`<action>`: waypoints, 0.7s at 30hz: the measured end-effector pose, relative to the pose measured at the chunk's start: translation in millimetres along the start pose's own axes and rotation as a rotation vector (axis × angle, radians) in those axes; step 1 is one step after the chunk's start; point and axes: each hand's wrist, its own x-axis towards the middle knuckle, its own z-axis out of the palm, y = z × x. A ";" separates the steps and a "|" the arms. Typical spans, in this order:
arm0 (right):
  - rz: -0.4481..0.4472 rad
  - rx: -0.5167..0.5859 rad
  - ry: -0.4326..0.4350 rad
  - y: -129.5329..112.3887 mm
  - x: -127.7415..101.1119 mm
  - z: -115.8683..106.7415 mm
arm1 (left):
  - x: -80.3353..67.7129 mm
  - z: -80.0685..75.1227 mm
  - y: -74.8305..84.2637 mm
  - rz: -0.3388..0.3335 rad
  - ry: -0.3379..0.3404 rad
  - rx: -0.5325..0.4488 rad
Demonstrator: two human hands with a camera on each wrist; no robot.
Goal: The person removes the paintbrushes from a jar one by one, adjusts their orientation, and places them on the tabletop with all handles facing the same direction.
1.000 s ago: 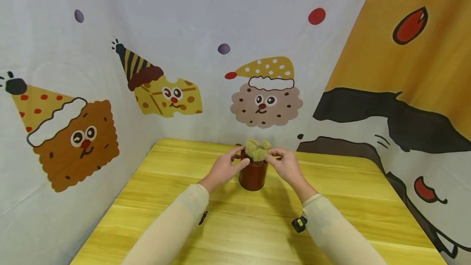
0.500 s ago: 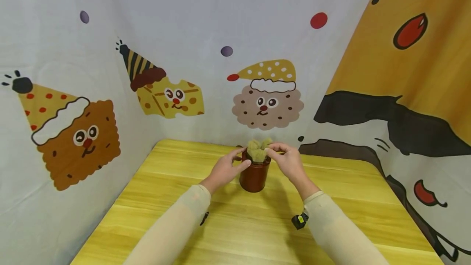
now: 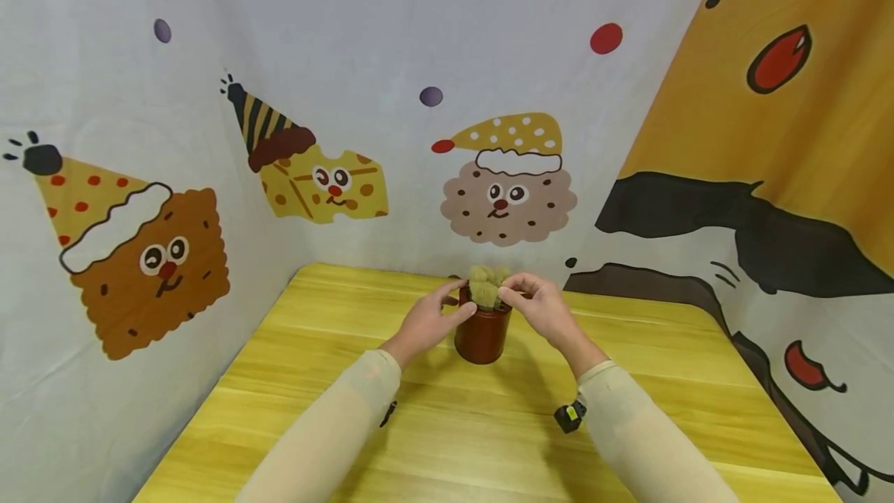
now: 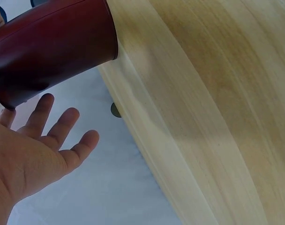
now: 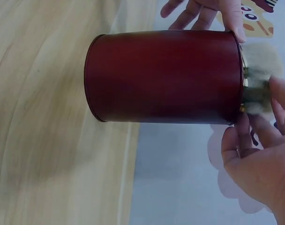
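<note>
Fluffy beige bristle brush heads (image 3: 483, 290) protrude from upright dark-red, leather-look cylinder (image 3: 480, 338). Left hand (image 3: 427, 324) left of cylinder, fingers loose, thumb at rim. Right hand (image 3: 548, 315) at cylinder's mouth; pinch on brush: cannot tell. Brushes likely light, soft-tipped; best held below bristles.

Right hand (image 3: 548, 313) is reaching further in over the red cup (image 3: 480, 338)'s mouth; the pale tufts (image 3: 484, 287) are bunching closer together above its rim, less fanned out.
</note>
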 end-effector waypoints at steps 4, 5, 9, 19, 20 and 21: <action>-0.008 0.000 -0.017 1.3 0.3 -0.6 | 0.2 -0.1 -0.2 0.011 -0.004 -0.011; -0.010 -0.001 -0.015 2.3 0.3 -1.1 | 0.4 0.1 -0.2 0.014 -0.004 -0.014; -0.021 0.018 0.000 8.0 1.0 -2.6 | 1.5 1.3 -1.2 0.016 -0.001 -0.006; -0.022 0.079 0.033 12.9 4.4 -5.1 | 2.2 1.8 -2.7 0.004 -0.003 0.002; -0.018 0.080 0.022 12.5 5.2 -5.5 | 2.4 1.9 -2.8 0.002 -0.001 0.003; -0.014 0.076 0.008 12.0 6.0 -5.7 | 2.4 2.1 -2.9 0.001 0.000 0.004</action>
